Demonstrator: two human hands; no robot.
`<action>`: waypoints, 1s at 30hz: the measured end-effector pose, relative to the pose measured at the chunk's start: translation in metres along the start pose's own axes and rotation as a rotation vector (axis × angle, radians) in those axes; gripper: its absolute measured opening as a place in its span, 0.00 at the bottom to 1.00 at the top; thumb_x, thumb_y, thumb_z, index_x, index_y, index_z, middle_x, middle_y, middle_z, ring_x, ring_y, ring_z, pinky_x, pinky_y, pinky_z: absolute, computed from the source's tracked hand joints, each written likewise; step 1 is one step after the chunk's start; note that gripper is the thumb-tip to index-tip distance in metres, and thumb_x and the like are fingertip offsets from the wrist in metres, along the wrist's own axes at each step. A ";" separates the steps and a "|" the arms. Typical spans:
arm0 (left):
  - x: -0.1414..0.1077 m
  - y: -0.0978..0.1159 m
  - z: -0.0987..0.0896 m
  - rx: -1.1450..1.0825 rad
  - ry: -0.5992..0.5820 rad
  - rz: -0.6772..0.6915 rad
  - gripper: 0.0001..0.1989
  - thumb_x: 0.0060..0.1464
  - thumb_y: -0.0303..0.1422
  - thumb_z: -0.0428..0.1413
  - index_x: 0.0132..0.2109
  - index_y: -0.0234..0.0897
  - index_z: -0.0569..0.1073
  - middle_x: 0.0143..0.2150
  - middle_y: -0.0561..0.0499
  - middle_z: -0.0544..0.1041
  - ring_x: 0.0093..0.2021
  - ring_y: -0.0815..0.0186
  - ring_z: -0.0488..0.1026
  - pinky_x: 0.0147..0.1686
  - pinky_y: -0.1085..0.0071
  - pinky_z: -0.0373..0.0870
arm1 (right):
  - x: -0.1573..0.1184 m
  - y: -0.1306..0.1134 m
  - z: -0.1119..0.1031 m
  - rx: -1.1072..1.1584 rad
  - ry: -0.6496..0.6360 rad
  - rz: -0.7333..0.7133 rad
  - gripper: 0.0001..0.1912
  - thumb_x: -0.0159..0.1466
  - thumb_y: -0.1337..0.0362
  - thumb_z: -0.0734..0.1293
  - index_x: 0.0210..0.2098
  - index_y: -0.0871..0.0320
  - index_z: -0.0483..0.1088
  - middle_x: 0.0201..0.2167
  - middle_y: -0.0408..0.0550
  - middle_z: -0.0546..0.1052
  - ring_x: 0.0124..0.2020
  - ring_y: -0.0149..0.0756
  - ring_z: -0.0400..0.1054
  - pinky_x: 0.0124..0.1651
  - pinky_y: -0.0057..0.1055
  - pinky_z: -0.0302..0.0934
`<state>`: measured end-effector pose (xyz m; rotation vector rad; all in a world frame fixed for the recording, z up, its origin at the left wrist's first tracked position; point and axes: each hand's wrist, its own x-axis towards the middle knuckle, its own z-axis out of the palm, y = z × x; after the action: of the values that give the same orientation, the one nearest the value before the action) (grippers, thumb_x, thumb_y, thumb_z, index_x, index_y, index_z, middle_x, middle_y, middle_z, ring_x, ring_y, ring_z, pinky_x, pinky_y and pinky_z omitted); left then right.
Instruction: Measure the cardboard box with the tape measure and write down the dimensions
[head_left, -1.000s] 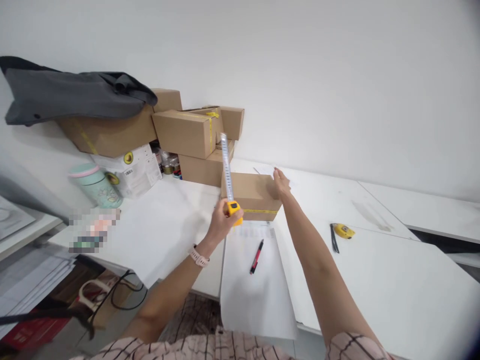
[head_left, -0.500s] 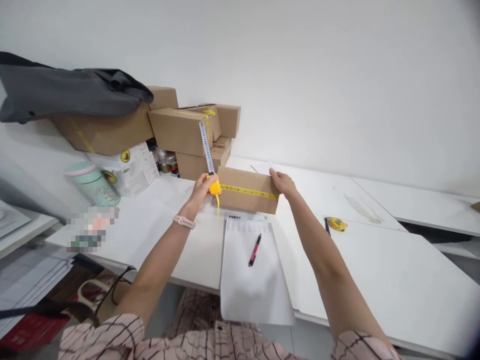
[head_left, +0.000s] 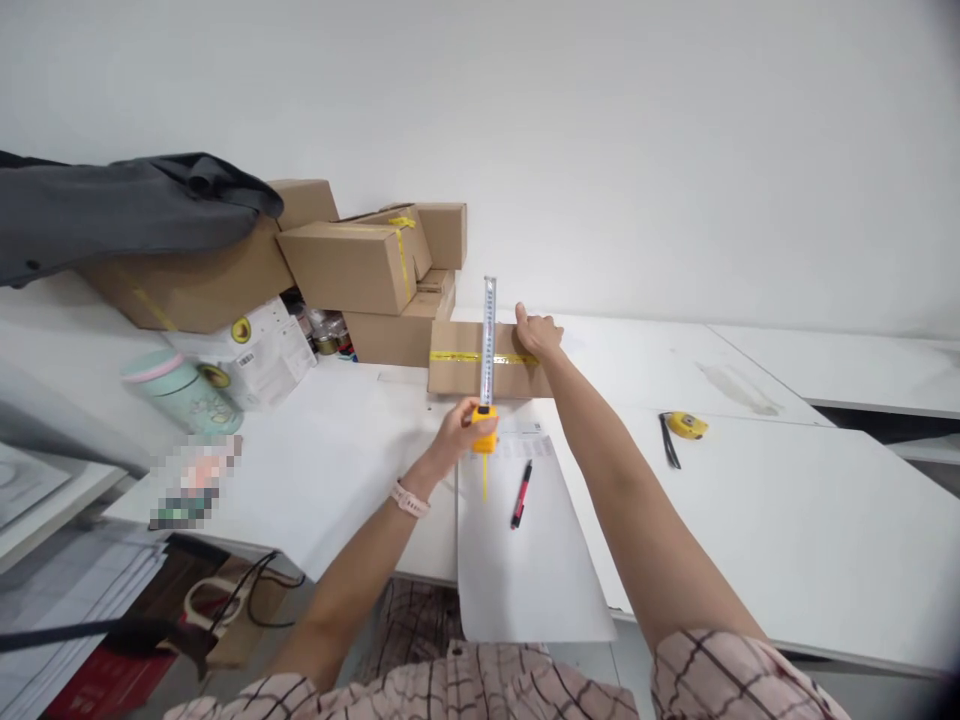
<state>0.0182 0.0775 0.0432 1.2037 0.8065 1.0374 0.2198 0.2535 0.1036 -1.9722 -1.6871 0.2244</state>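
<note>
My left hand (head_left: 459, 437) is closed round a yellow tape measure (head_left: 484, 430), whose blade (head_left: 488, 340) sticks out away from me over a cardboard box (head_left: 457, 375) with yellow tape. At the box's right end rests my right hand (head_left: 538, 332), gripping its upper edge, fingers partly hidden behind. The box stands on the white table (head_left: 360, 500), beyond a printed sheet of paper (head_left: 540, 590). On that sheet lies a red and black pen (head_left: 522, 494).
A second yellow tape measure (head_left: 687, 425) with a black strap lies at the right. Stacked cardboard boxes (head_left: 345, 265), a dark grey bag (head_left: 120, 215) and a mint green bottle (head_left: 182, 392) occupy the left side.
My left hand has moved right with the tape measure, and its blade now stands in front of the box. The box has been set back and straightened, with my right hand still on it.
</note>
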 end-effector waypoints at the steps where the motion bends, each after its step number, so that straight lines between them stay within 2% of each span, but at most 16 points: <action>1: -0.003 -0.010 0.006 -0.015 -0.019 -0.026 0.23 0.45 0.44 0.68 0.41 0.38 0.69 0.36 0.53 0.74 0.30 0.68 0.76 0.32 0.70 0.73 | 0.001 0.000 0.000 0.034 -0.008 0.017 0.44 0.71 0.40 0.41 0.52 0.64 0.76 0.56 0.67 0.75 0.64 0.61 0.59 0.65 0.61 0.46; 4: -0.007 -0.034 0.017 -0.060 -0.033 -0.067 0.23 0.45 0.44 0.68 0.42 0.37 0.68 0.36 0.53 0.73 0.30 0.68 0.77 0.34 0.70 0.74 | 0.003 0.001 -0.002 0.113 -0.020 0.051 0.49 0.68 0.33 0.41 0.52 0.64 0.76 0.56 0.69 0.74 0.66 0.62 0.57 0.67 0.62 0.43; 7: -0.008 -0.047 0.022 -0.074 -0.023 -0.096 0.23 0.45 0.44 0.69 0.41 0.37 0.68 0.38 0.53 0.73 0.30 0.68 0.76 0.33 0.70 0.74 | 0.002 -0.001 -0.003 0.138 -0.017 0.058 0.48 0.68 0.33 0.43 0.51 0.64 0.76 0.55 0.69 0.74 0.67 0.61 0.56 0.67 0.62 0.42; 12: -0.010 -0.060 0.022 -0.023 -0.004 -0.101 0.22 0.47 0.45 0.68 0.42 0.37 0.71 0.39 0.52 0.73 0.31 0.70 0.74 0.35 0.70 0.74 | 0.000 -0.005 -0.002 0.088 -0.017 0.037 0.43 0.67 0.34 0.48 0.44 0.64 0.78 0.52 0.69 0.76 0.64 0.62 0.58 0.64 0.63 0.46; 17: -0.011 -0.073 0.021 -0.020 -0.001 -0.103 0.20 0.48 0.41 0.68 0.42 0.37 0.71 0.43 0.51 0.73 0.33 0.71 0.74 0.36 0.71 0.73 | 0.000 -0.004 0.001 0.044 0.022 0.022 0.39 0.63 0.32 0.57 0.38 0.62 0.78 0.46 0.67 0.77 0.60 0.62 0.62 0.61 0.63 0.50; 24: -0.008 -0.085 0.022 0.007 0.016 -0.113 0.20 0.47 0.36 0.68 0.44 0.38 0.70 0.42 0.51 0.74 0.36 0.70 0.73 0.36 0.74 0.71 | 0.006 0.002 0.008 0.043 0.041 0.015 0.40 0.62 0.31 0.56 0.37 0.62 0.77 0.46 0.67 0.77 0.57 0.61 0.64 0.60 0.63 0.51; 30: -0.005 -0.094 0.020 0.023 0.011 -0.094 0.21 0.48 0.36 0.68 0.46 0.38 0.70 0.42 0.51 0.74 0.37 0.70 0.72 0.37 0.74 0.71 | 0.006 0.001 0.008 0.046 0.031 0.018 0.38 0.63 0.31 0.56 0.35 0.60 0.76 0.44 0.65 0.77 0.57 0.59 0.63 0.61 0.63 0.50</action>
<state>0.0534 0.0626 -0.0455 1.1695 0.8777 0.9615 0.2182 0.2610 0.0976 -1.9483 -1.6309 0.2367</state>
